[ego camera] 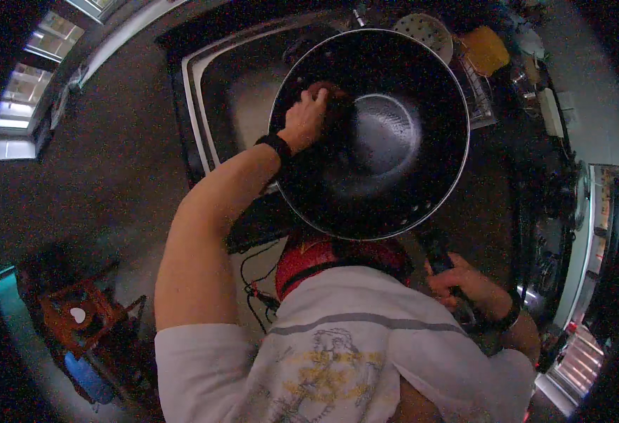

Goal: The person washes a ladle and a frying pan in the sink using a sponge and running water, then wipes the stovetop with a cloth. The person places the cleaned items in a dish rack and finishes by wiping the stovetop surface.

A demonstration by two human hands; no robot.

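Observation:
A large dark wok (341, 201) with a bright metal rim is tilted over the edge of a sink (246, 106). My left hand (308, 113), with a black band at the wrist, reaches inside it and presses a reddish-brown scrubbing pad (336, 95) against the inner wall. The fingers partly cover the pad. The wok's bottom looks wet and shiny. At the lower right my right hand (455, 280) is closed round the wok's black handle (436, 254), close to my body.
A perforated round colander or strainer (423, 34) and an orange-yellow cloth or sponge (484, 50) lie beyond the wok, near a wire rack (478, 100). A brown wooden stool or chair (79, 314) stands at lower left, beside a blue object (87, 375). Black cables (251, 275) hang by my waist.

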